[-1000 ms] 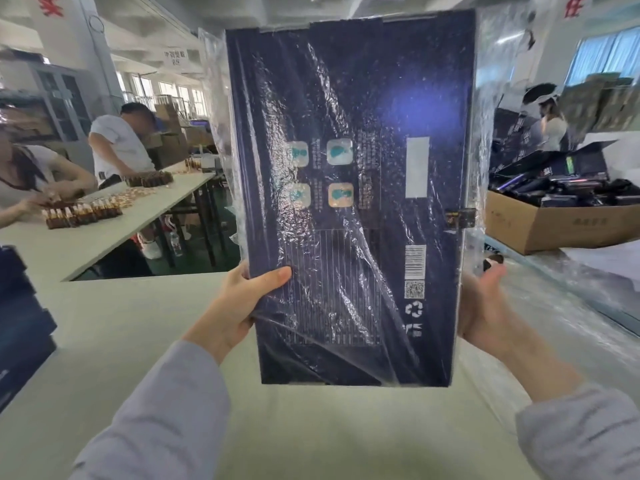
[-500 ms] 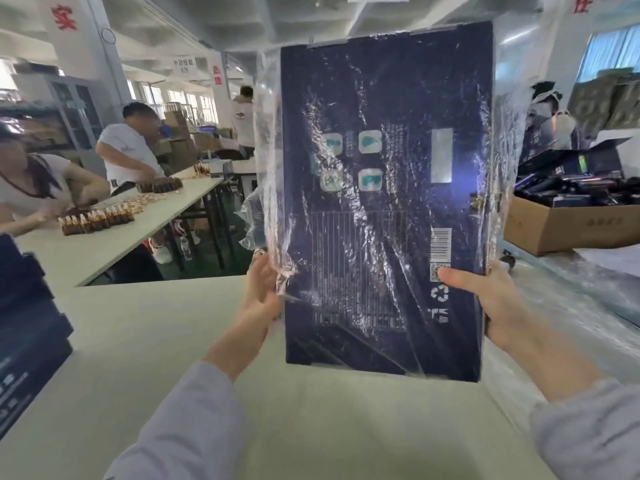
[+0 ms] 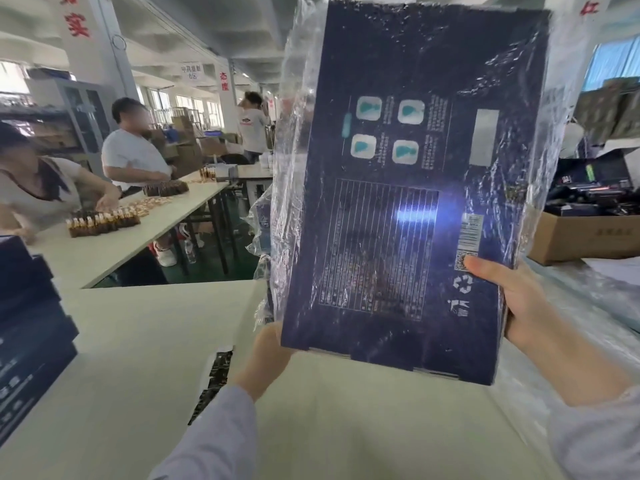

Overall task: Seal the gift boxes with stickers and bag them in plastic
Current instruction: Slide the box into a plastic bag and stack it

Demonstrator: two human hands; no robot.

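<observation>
the gift box [image 3: 398,202] stood upright just above the left hand [image 3: 272,355], its fingers hidden so i could not tell its grip, while the right hand [image 3: 512,299] clamped its edge, likely so the plastic bag [image 3: 291,168] could slide down.

Your table [image 3: 138,341]: white top, spreading out in front of you.
Left bench [image 3: 138,233]: long, white, on dark legs over green floor [image 3: 204,271].
Pillar [image 3: 100,53]: white with red characters.
Windows [image 3: 613,64]: daylight at your far right.
</observation>
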